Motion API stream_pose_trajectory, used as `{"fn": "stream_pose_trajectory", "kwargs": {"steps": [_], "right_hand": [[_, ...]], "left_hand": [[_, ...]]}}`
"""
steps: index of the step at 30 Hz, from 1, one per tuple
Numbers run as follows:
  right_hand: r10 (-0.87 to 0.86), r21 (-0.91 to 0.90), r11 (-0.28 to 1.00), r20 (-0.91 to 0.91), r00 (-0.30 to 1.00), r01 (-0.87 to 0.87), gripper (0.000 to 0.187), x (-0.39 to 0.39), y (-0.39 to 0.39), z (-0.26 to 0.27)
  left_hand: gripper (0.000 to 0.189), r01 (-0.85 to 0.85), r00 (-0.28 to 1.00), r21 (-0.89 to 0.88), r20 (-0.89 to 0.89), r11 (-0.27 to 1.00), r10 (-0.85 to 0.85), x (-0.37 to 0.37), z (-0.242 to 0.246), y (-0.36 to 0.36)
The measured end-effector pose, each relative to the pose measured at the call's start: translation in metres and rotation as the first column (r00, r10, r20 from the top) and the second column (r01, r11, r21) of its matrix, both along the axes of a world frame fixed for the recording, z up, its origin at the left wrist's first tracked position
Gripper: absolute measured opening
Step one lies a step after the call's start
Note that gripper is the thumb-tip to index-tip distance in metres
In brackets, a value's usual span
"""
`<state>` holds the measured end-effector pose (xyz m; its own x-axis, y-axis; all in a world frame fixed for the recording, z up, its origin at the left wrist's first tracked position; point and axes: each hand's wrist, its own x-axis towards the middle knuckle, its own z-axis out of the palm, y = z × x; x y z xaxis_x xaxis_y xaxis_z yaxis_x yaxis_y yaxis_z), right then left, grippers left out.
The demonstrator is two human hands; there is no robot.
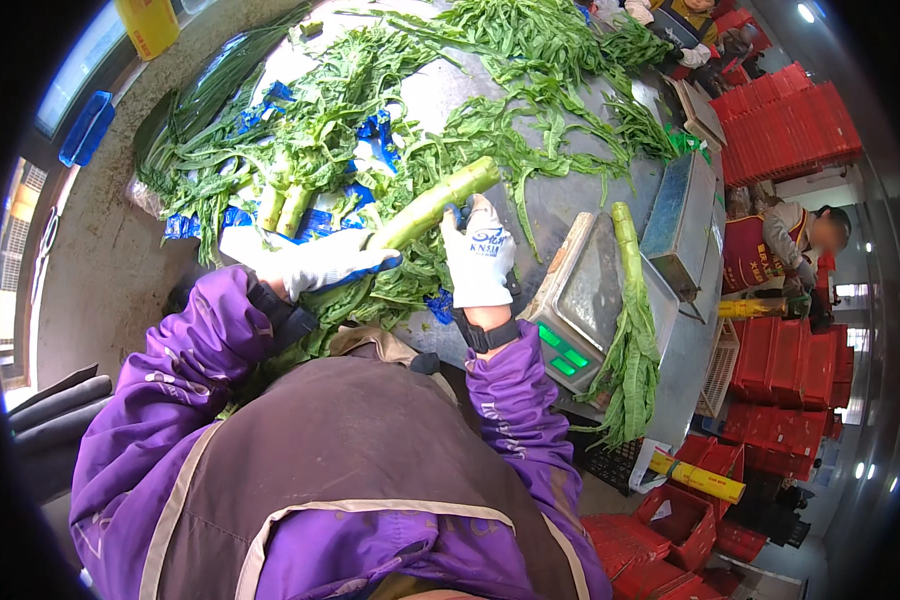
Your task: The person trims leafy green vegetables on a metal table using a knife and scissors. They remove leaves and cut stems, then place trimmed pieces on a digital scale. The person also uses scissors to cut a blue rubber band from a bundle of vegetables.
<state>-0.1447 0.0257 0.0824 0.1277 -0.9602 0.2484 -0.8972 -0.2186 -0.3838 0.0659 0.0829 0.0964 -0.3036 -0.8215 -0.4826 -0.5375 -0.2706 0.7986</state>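
My left hand [334, 261], in a white glove with a blue palm, is closed around a peeled-looking pale green celtuce stalk [439, 201]. The stalk tilts up to the right, and leaves hang below the grip. My right hand [481, 251], gloved alike, is at the stalk's upper side with thumb and fingers bent; whether it grips the stalk is unclear. Right of it, a second celtuce [630, 300] lies across a digital scale [589, 292] with its green display lit, leaves hanging over the near edge. Two more celtuce stalks [292, 210] lie among leaves and blue tape beyond my left hand.
Loose leaves [510, 45] cover much of the metal table [570, 187]. Long thin green stems [217, 82] lie at far left. A metal box [679, 217] stands beyond the scale. Stacked red crates [787, 127] line the right side. Co-workers [765, 240] stand at right and far end.
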Motion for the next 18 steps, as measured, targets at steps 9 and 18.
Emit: {"fn": "stream_pose_trajectory", "kwargs": {"steps": [9, 18], "right_hand": [[-0.062, 0.102, 0.993, 0.105, 0.993, 0.052, 0.032, -0.016, -0.016, 0.009], [0.199, 0.307, 0.913, 0.243, 0.949, -0.270, 0.042, -0.023, 0.011, 0.003]], "left_hand": [[0.070, -0.009, 0.999, -0.026, -0.044, 1.000, 0.008, 0.004, 0.008, 0.003], [0.066, -0.013, 1.000, -0.017, -0.005, 1.000, 0.013, 0.018, -0.008, -0.002]]}}
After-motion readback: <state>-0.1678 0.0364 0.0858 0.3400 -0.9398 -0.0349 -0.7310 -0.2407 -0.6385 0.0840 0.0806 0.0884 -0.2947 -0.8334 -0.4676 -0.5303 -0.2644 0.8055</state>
